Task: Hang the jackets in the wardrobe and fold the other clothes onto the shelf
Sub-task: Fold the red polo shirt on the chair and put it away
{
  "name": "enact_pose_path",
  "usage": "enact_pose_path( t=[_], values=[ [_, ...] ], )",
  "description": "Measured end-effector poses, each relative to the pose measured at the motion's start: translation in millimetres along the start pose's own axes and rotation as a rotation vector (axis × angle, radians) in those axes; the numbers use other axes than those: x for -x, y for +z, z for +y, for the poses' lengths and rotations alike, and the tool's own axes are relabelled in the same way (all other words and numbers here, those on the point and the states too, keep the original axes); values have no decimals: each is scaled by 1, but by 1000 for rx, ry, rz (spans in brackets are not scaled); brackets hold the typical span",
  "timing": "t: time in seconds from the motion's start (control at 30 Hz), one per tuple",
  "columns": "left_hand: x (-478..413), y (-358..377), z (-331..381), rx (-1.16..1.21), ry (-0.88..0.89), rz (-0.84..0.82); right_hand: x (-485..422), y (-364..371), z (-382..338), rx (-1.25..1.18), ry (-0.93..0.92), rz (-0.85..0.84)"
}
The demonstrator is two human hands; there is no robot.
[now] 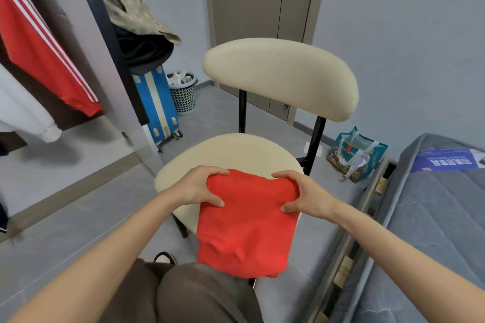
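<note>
Your left hand (199, 187) and right hand (304, 198) each grip a top corner of the folded red garment (246, 223), fingers curled round it, over the near edge of the chair seat (231, 152).

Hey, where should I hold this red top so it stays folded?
Probably grip the red top by its far end, from both sides, as the left hand and right hand do. Its near end droops past the chair seat, so support it underneath.
</note>
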State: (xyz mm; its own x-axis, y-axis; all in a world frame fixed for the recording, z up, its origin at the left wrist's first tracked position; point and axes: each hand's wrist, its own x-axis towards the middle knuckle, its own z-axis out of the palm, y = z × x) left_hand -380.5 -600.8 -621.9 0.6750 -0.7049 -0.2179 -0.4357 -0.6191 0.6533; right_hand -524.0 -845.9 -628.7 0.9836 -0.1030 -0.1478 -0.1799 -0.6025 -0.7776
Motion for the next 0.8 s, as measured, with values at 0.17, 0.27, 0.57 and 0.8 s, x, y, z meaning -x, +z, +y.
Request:
enact_pose_path(
  t=[0.17,0.27,0.57,0.8],
  values=[
    [30,-17,27,-145,65,279,18,-21,-35,185,-91,123],
    [45,-27,41,-196,72,376,29,-33,-54,309,-117,222],
    [75,-42,65,439,-21,251,48,-43,-71,-327,-48,386],
    [45,11,33,556,-203,431,15,1,-30,-456,174,367]
  ],
)
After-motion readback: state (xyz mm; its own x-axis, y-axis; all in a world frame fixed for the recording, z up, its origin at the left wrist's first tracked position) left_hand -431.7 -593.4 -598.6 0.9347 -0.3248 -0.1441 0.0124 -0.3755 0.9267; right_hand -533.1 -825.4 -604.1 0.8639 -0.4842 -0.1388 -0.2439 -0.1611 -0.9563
